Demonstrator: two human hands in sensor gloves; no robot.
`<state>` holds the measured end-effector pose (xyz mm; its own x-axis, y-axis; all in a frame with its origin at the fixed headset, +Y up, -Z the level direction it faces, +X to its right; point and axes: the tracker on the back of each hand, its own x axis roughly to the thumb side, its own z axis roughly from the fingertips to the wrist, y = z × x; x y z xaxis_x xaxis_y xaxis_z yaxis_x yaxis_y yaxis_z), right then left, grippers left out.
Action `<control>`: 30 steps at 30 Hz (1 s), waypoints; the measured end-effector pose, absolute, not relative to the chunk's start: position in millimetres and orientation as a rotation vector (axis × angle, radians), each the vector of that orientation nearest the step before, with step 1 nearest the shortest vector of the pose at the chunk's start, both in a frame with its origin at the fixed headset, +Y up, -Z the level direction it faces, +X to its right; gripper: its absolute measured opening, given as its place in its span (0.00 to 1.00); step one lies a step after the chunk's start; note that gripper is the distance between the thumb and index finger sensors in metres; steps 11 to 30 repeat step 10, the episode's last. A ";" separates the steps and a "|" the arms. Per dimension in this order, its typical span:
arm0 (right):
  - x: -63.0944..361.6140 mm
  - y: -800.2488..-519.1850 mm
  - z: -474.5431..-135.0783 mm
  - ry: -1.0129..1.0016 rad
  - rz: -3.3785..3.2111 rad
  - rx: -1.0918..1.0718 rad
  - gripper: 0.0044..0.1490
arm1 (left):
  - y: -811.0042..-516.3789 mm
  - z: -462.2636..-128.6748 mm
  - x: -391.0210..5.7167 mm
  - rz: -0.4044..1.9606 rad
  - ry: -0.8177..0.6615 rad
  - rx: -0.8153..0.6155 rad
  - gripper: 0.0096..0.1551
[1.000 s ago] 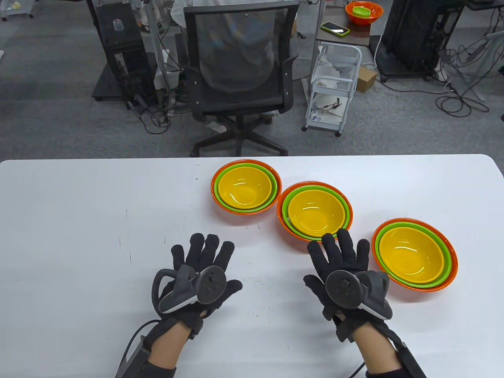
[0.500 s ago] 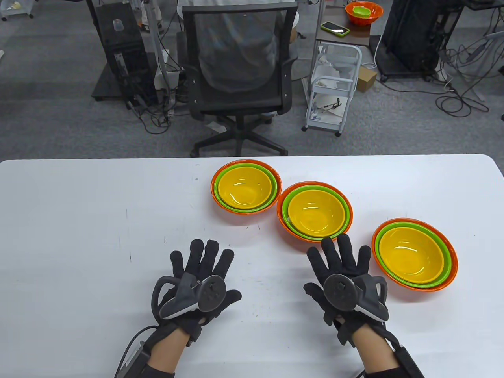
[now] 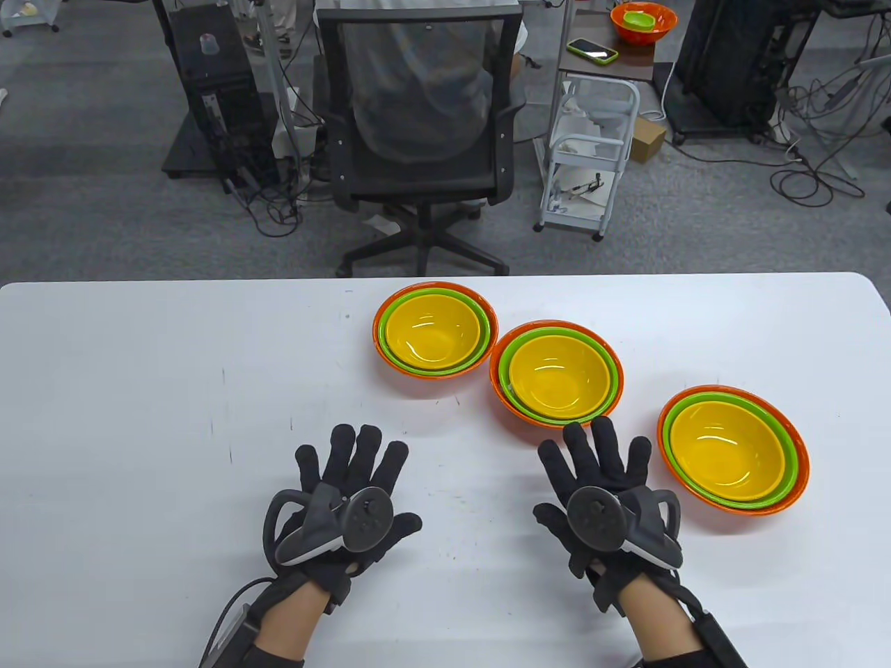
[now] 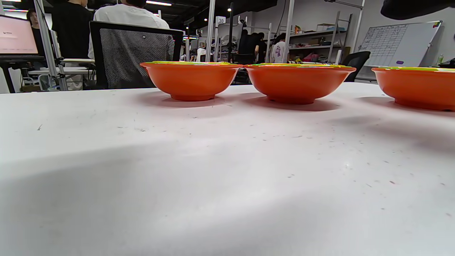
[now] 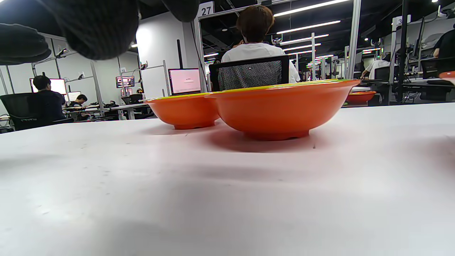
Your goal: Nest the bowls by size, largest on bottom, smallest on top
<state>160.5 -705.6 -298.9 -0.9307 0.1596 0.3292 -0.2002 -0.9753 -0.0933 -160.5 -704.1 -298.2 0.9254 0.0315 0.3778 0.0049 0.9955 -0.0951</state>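
Note:
Three nested stacks stand on the white table (image 3: 139,362), each a yellow bowl in a green bowl in an orange bowl. The far stack (image 3: 435,328) is left of centre, the middle stack (image 3: 557,372) beside it, the near stack (image 3: 733,449) at the right. The left wrist view shows the orange outsides (image 4: 190,80) (image 4: 298,81) (image 4: 419,85); the right wrist view shows the middle (image 5: 280,106) and far one (image 5: 183,110). My left hand (image 3: 351,480) lies flat, fingers spread, empty. My right hand (image 3: 602,473) lies flat, fingers spread, empty, fingertips just short of the middle stack.
Beyond the table's far edge stand a black office chair (image 3: 418,118), a white cart (image 3: 592,153) and a side table with a phone (image 3: 592,49) and another orange and green bowl set (image 3: 644,22). Bare tabletop lies left of the hands.
Both hands have slid a little toward me and slightly left, staying flat and spread. The bowls have not moved.

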 end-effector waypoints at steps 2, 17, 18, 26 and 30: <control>160.9 -705.8 -298.8 -0.183 2.911 0.479 0.51 | -705.3 -299.0 -160.1 0.016 -0.388 -0.104 0.56; 162.9 -705.0 -298.7 -0.177 2.914 0.450 0.51 | -710.9 -301.1 -158.5 0.003 -0.391 -0.126 0.56; 162.9 -705.0 -298.7 -0.177 2.914 0.450 0.51 | -710.9 -301.1 -158.5 0.003 -0.391 -0.126 0.56; 162.9 -705.0 -298.7 -0.177 2.914 0.450 0.51 | -710.9 -301.1 -158.5 0.003 -0.391 -0.126 0.56; 162.9 -705.0 -298.7 -0.177 2.914 0.450 0.51 | -710.9 -301.1 -158.5 0.003 -0.391 -0.126 0.56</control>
